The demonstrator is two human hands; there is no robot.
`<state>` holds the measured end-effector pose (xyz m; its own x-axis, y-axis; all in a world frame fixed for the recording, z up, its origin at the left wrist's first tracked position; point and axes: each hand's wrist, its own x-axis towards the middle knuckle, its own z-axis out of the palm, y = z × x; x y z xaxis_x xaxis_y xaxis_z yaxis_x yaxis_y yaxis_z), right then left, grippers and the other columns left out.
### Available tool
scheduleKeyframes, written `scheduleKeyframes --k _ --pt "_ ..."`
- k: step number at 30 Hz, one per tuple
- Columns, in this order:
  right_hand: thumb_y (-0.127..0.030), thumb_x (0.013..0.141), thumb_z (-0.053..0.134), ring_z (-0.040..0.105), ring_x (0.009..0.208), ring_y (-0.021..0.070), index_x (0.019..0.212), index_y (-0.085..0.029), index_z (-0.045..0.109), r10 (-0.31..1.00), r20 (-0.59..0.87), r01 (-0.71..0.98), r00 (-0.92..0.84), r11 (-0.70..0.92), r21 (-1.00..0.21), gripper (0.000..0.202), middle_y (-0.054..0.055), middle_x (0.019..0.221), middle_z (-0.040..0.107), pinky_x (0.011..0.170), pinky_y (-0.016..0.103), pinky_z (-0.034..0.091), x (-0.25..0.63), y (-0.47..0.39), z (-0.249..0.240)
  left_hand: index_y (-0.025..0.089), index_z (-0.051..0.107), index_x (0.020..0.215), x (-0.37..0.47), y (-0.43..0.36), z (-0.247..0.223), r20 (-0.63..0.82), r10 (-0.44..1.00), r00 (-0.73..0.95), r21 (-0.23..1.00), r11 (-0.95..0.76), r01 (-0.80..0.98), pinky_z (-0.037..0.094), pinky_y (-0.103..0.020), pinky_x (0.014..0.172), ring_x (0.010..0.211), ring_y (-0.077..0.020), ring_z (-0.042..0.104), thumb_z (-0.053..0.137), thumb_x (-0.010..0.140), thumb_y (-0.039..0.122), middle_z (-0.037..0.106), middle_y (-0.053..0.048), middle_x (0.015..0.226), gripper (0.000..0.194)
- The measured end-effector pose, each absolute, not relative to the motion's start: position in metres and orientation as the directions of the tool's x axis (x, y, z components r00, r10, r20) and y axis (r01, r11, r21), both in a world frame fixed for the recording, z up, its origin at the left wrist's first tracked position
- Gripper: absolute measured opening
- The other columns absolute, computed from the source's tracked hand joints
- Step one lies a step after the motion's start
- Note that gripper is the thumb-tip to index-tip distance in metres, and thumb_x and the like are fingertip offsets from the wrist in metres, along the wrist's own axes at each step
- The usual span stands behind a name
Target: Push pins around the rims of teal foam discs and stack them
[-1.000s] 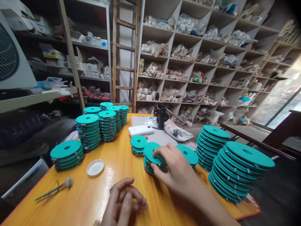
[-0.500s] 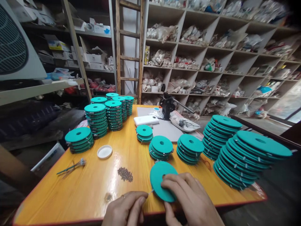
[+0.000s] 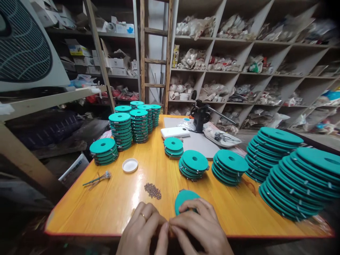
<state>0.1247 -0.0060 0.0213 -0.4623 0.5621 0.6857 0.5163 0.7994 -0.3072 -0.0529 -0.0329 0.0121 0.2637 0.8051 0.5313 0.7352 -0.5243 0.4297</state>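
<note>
My left hand (image 3: 145,226) and my right hand (image 3: 200,226) meet at the table's front edge, with thumbs and fingertips pinched close together. Whatever lies between the fingertips is too small and hidden to name. A round green foam disc (image 3: 186,198) with a centre hole shows behind my right fingers, which cover its near part. Just beyond my hands, a little heap of small dark beads (image 3: 152,191) lies on the wood. Short stacks of like discs (image 3: 193,161) stand farther back.
Tall disc stacks rise at the right (image 3: 302,184) and back left (image 3: 120,131). On the yellow table (image 3: 127,198) are a white lid (image 3: 130,165), a wire bundle (image 3: 97,180), a white case (image 3: 175,132), a black clamp device (image 3: 200,117) and a tray (image 3: 223,140).
My right hand has moved left and its fingertips now meet those of my left hand. The disc is more covered by my fingers. The view has shifted left.
</note>
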Motion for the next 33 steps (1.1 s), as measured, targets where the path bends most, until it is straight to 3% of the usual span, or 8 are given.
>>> scheduleKeyframes --k 4,6,8,13,18,22,26,33 --pt "-0.003 0.080 0.054 0.056 0.076 0.0152 0.077 -0.019 0.054 0.585 0.727 0.509 -0.359 0.776 -0.373 0.016 -0.002 0.066 0.056 0.079 0.032 0.040 0.118 -0.005 0.010 0.016 0.058 0.088 -0.072 -0.018 0.017 0.376 0.917 0.132 0.567 -0.341 0.750 0.050 -0.038 0.074 0.085 -0.0222 0.057 0.038 0.098 0.017 0.058 -0.008 0.089 0.023" --pt "-0.002 0.080 0.051 0.054 0.077 0.0157 0.078 -0.018 0.052 0.609 0.728 0.510 -0.316 0.756 -0.411 0.016 -0.001 0.067 0.055 0.080 0.033 0.038 0.116 -0.006 0.005 0.014 0.059 0.108 -0.083 -0.007 0.015 0.368 0.930 0.012 0.544 -0.226 0.808 0.047 -0.048 0.083 0.096 -0.0274 0.054 0.038 0.099 0.020 0.055 -0.011 0.100 0.024" --pt "-0.003 0.081 0.050 0.054 0.079 0.0162 0.078 -0.019 0.051 0.641 0.714 0.518 -0.283 0.728 -0.449 0.016 -0.001 0.069 0.055 0.080 0.034 0.037 0.114 -0.008 0.002 0.012 0.060 0.115 -0.091 0.002 0.011 0.368 0.930 -0.017 0.525 -0.193 0.829 0.045 -0.052 0.082 0.096 -0.0299 0.052 0.038 0.098 0.021 0.053 -0.012 0.100 0.029" --pt "-0.004 0.081 0.059 0.054 0.081 0.0163 0.081 -0.019 0.054 0.623 0.689 0.531 -0.370 0.750 -0.394 0.016 -0.001 0.071 0.057 0.082 0.033 0.038 0.118 -0.006 0.006 0.014 0.070 0.103 -0.094 0.006 0.004 0.363 0.929 0.069 0.541 -0.270 0.797 0.048 -0.042 0.074 0.084 -0.0239 0.054 0.040 0.099 0.022 0.052 -0.008 0.088 0.031" --pt "-0.004 0.080 0.063 0.055 0.080 0.0168 0.088 -0.021 0.059 0.614 0.673 0.521 -0.413 0.765 -0.379 0.019 -0.001 0.074 0.060 0.080 0.033 0.040 0.123 0.001 0.012 0.017 0.070 0.097 -0.091 -0.007 0.000 0.370 0.926 0.079 0.582 -0.297 0.757 0.049 -0.038 0.072 0.081 -0.0212 0.059 0.042 0.098 0.020 0.055 -0.006 0.085 0.028" --pt "-0.003 0.080 0.062 0.055 0.081 0.0169 0.087 -0.020 0.057 0.615 0.668 0.527 -0.419 0.764 -0.372 0.018 0.000 0.075 0.058 0.080 0.034 0.040 0.122 0.002 0.014 0.021 0.068 0.103 -0.097 -0.012 0.005 0.261 0.965 0.026 0.685 -0.204 0.699 0.050 -0.036 0.080 0.089 -0.0202 0.062 0.047 0.096 0.022 0.061 -0.005 0.095 0.022" --pt "-0.003 0.079 0.060 0.055 0.080 0.0163 0.084 -0.019 0.055 0.606 0.674 0.540 -0.423 0.766 -0.349 0.018 0.000 0.074 0.058 0.079 0.033 0.040 0.122 0.001 0.011 0.021 0.068 0.102 -0.102 -0.008 0.012 0.119 0.993 -0.012 0.705 -0.075 0.706 0.050 -0.036 0.080 0.088 -0.0208 0.064 0.051 0.093 0.028 0.062 -0.006 0.097 0.021" --pt "-0.004 0.080 0.061 0.055 0.080 0.0165 0.086 -0.020 0.055 0.605 0.683 0.537 -0.409 0.765 -0.357 0.018 -0.001 0.074 0.058 0.080 0.033 0.038 0.122 0.002 0.010 0.019 0.072 0.089 -0.100 -0.003 0.017 0.146 0.989 -0.011 0.672 -0.091 0.735 0.049 -0.031 0.072 0.079 -0.0192 0.065 0.053 0.092 0.031 0.064 -0.005 0.085 0.023"
